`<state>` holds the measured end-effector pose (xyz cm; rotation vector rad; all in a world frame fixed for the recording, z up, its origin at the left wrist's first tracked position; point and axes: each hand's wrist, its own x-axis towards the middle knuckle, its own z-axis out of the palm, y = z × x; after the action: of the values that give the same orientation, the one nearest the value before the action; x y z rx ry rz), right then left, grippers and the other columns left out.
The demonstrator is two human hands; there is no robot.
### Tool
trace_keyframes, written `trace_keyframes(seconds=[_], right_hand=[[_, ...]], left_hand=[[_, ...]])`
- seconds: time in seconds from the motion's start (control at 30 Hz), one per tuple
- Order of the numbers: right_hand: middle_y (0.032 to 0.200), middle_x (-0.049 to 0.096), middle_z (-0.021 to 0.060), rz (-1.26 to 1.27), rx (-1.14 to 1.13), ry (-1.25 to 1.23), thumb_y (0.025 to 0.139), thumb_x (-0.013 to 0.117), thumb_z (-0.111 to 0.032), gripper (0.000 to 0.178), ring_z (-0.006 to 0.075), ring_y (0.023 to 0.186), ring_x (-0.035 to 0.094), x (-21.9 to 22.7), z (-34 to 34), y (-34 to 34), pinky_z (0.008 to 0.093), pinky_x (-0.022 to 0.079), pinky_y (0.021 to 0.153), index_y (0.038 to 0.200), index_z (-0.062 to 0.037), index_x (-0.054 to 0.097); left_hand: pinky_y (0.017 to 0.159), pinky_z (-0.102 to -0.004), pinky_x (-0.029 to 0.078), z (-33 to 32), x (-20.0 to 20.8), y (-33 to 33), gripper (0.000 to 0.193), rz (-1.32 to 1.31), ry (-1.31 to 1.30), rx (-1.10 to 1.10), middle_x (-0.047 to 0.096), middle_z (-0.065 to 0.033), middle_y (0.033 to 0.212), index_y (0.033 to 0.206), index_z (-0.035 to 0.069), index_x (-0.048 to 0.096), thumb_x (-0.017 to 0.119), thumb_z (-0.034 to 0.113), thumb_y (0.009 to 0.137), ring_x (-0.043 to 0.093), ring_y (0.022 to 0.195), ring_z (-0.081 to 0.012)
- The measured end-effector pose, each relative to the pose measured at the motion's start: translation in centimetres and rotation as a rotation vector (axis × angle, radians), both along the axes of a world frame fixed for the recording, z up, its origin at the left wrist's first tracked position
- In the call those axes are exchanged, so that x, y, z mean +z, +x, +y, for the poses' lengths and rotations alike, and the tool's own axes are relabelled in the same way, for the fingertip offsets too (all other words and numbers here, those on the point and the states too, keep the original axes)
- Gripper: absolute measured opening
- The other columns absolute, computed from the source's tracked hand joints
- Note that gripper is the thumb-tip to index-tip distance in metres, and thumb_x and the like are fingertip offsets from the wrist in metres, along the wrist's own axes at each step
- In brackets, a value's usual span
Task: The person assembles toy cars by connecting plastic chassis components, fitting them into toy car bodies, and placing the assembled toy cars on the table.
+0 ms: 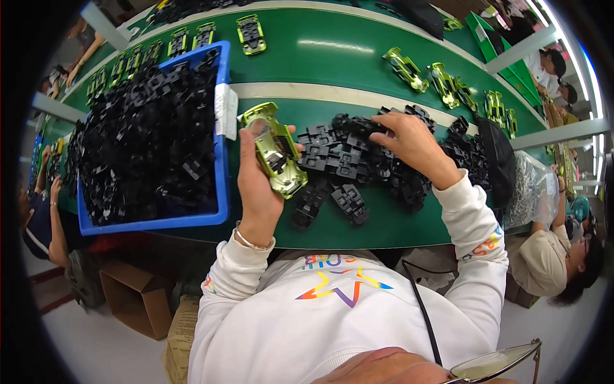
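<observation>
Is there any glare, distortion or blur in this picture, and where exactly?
Head view: white glare streaks lie on the green conveyor belt and on the shiny green toy car body in the left hand; fisheye bends the belt edges, dark corners; the right hand on the black parts looks sharp; the eyeglasses are blurred.

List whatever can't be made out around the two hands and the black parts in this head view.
- Right hand: its fingertips are buried in the pile of black parts, so any grasp is hidden.
- Green car body: the left hand covers its near side.
- Blue bin: heaped black parts hide its floor.
- Clear bag: its contents are too small and blurred.
</observation>
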<state>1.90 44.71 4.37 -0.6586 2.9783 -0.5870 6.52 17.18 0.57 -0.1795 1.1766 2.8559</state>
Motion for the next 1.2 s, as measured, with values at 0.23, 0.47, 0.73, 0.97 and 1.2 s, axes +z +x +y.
trace_keyframes(seconds=[0.23,0.47,0.73,0.97,1.2], right_hand=[[0.080,0.060,0.0128,0.370,-0.007,-0.351,0.083,0.074,-0.009,0.031,0.0296,0.069,0.058,2.9,-5.7,4.4,0.0375,0.048,0.064,0.113,-0.0047,0.070],[0.083,0.059,0.0070,0.559,0.141,-0.381,0.077,0.076,-0.004,0.043,0.0234,0.071,0.056,1.7,-10.5,6.4,0.0340,0.047,0.060,0.119,-0.0056,0.068],[0.086,0.058,0.0067,0.620,0.094,-0.279,0.076,0.076,-0.005,0.045,0.0233,0.074,0.053,1.5,-10.8,7.1,0.0360,0.045,0.067,0.120,-0.0054,0.066],[0.090,0.059,0.0081,0.550,0.074,-0.131,0.079,0.070,-0.009,0.045,0.0244,0.083,0.055,2.1,-11.4,7.7,0.0368,0.045,0.075,0.123,-0.0010,0.063],[0.084,0.054,0.0080,0.445,0.124,-0.099,0.079,0.070,-0.006,0.049,0.0246,0.077,0.053,2.8,-11.5,7.7,0.0374,0.045,0.072,0.127,-0.0012,0.060]], left_hand=[[0.087,-0.0389,0.054,1.1,-0.4,0.4,0.053,-0.066,0.272,0.056,0.062,-0.0169,0.119,0.134,0.005,0.045,0.038,0.048,0.105,0.064,0.100,-0.0272],[0.097,-0.0416,0.052,2.9,1.3,1.4,0.056,0.034,0.307,0.039,0.063,-0.0144,0.122,0.132,0.007,0.050,0.025,0.050,0.106,0.063,0.109,-0.0264],[0.098,-0.0402,0.050,3.7,2.0,1.6,0.059,0.048,0.287,0.050,0.059,-0.0131,0.126,0.133,0.005,0.047,0.024,0.052,0.106,0.060,0.112,-0.0253],[0.097,-0.0400,0.051,3.8,1.5,1.6,0.061,0.066,0.280,0.067,0.057,-0.0125,0.128,0.136,0.008,0.044,0.021,0.055,0.105,0.059,0.113,-0.0254],[0.093,-0.0373,0.053,3.6,1.1,1.5,0.065,0.057,0.189,0.065,0.058,-0.0122,0.126,0.133,0.006,0.046,0.021,0.058,0.104,0.061,0.109,-0.0232]])
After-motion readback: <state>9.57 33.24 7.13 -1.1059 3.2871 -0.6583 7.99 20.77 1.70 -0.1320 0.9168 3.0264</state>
